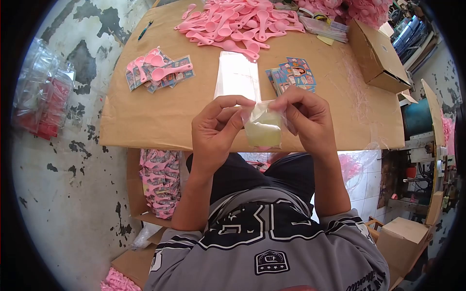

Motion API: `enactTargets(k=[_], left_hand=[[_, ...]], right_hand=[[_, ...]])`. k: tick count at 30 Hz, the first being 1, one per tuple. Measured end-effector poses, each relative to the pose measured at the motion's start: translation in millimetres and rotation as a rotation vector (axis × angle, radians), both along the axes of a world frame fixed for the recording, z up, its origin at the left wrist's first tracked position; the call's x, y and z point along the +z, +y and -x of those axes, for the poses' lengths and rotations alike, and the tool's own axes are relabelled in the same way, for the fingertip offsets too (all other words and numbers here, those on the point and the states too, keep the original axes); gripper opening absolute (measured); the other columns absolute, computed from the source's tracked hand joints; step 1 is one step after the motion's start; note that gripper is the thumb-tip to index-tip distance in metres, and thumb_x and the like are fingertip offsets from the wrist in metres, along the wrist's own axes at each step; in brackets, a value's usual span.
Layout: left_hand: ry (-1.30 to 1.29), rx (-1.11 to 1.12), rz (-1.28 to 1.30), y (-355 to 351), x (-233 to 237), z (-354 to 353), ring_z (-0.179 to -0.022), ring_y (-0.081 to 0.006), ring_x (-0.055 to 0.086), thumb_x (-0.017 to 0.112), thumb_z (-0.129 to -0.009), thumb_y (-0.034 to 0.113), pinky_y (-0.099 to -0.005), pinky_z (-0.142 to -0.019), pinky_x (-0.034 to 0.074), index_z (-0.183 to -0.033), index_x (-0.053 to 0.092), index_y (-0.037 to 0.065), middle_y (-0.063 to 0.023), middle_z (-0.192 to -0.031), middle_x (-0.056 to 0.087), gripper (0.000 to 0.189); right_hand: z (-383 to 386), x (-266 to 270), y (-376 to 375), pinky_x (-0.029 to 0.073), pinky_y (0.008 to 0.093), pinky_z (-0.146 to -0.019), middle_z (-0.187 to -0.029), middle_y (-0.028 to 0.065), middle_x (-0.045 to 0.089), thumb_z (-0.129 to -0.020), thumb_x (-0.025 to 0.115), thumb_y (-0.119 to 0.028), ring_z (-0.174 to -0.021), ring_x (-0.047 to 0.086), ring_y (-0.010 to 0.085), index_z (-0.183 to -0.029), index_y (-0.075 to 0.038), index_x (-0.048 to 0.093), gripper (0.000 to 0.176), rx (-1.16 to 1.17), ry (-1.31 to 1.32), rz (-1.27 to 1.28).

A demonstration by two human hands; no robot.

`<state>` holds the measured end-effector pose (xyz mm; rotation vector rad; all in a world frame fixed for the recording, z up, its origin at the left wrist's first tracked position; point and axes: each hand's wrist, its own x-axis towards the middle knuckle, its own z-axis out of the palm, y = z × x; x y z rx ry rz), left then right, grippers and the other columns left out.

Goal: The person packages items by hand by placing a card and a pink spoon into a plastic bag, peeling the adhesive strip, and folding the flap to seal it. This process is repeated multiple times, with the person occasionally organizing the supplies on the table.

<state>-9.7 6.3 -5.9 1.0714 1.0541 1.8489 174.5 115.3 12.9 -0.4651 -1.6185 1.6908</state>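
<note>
A small clear plastic bag (263,130) with a pale yellow-green piece in it hangs between my two hands, over the table's front edge. My left hand (216,127) pinches its upper left corner between thumb and fingertips. At the upper right corner, my right hand (311,122) grips it the same way. Just beyond lies a stack of white, shiny sleeves (237,75). Printed picture cards (300,72) are fanned out behind my right hand. To the left, several pink spoons (167,72) rest on card packets.
A big heap of loose pink spoons (233,22) covers the table's far side. An open cardboard box (378,56) stands at the right edge. Below the table at left, a carton holds packed pink spoons (160,184). A pen (145,30) lies far left.
</note>
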Motion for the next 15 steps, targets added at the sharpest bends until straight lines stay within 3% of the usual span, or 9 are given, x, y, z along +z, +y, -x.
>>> enactTargets(k=[6, 9, 13, 15], left_hand=[[0.168, -0.032, 0.015, -6.8, -3.8, 13.7, -0.071, 0.0009, 0.053, 0.062, -0.102, 0.001, -0.0168, -0.063, 0.037, -0.108, 0.07, -0.001, 0.0016, -0.081, 0.068, 0.01], [0.023, -0.064, -0.052, -4.7, -7.6, 15.4, -0.083, -0.0087, 0.064, 0.061, -0.098, 0.002, -0.0234, -0.079, 0.053, -0.103, 0.068, -0.003, -0.004, -0.09, 0.069, 0.01], [0.044, -0.092, 0.037, -8.7, -7.8, 20.4, -0.09, -0.0114, 0.067, 0.062, -0.096, 0.003, -0.0269, -0.083, 0.056, -0.112, 0.064, -0.005, -0.0106, -0.098, 0.073, 0.018], [-0.021, -0.108, -0.025, -6.7, 0.9, 14.4, -0.096, -0.0135, 0.07, 0.065, -0.097, 0.002, -0.0286, -0.085, 0.057, -0.118, 0.061, -0.004, -0.0148, -0.104, 0.075, 0.023]], right_hand=[[-1.6, 2.7, 4.4, 0.042, 0.0222, -0.072, -0.094, 0.0018, 0.064, -0.1, 0.062, -0.002, -0.081, 0.057, 0.0073, -0.099, 0.001, 0.074, 0.013, 0.05, 0.004, -0.124], [-0.5, 10.5, 0.2, 0.044, 0.0225, -0.072, -0.094, 0.0029, 0.065, -0.098, 0.066, -0.005, -0.084, 0.059, 0.008, -0.1, 0.001, 0.074, 0.01, 0.029, -0.062, -0.171], [8.6, 4.2, -1.5, 0.047, 0.0226, -0.071, -0.096, 0.0031, 0.065, -0.096, 0.073, -0.006, -0.087, 0.062, 0.0076, -0.103, 0.0, 0.073, 0.01, -0.04, -0.117, -0.307], [9.5, 1.6, -1.9, 0.048, 0.0224, -0.071, -0.097, 0.0026, 0.065, -0.095, 0.075, -0.005, -0.087, 0.063, 0.0073, -0.105, -0.001, 0.073, 0.012, -0.029, -0.113, -0.246]])
